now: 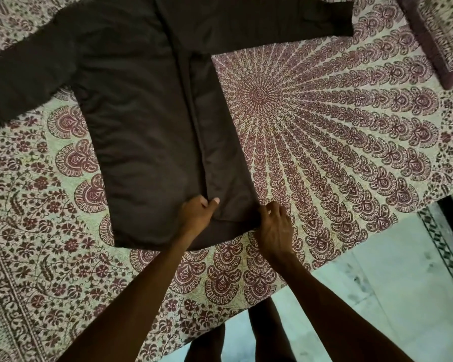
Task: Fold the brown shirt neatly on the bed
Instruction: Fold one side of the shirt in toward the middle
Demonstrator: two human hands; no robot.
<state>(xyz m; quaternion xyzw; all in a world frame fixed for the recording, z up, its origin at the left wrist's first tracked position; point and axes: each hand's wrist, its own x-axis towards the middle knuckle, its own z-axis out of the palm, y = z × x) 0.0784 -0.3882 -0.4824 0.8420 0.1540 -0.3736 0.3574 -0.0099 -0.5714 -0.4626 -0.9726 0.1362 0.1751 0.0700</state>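
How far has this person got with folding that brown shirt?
Early on. Done: the brown shirt lies flat on the bed, its right side apparently folded inward. In hand: the left hand pinches the hem at that fold; the right hand rests at the hem's corner. Left: both sleeves stick out sideways, and the left side is unfolded.

- Rectangular pillow point(438, 35) in cream cotton cover w/ small maroon floral print and solid maroon border; top-R corner of view, lying flat, partly cut off by frame edge.
- Pale grey-green polished stone floor point(382, 291), btm R; a few dark smudges on it.
- Black-and-white geometric inlay strip point(441, 240) in the floor, running diagonally nr R edge; dark band just beyond it.
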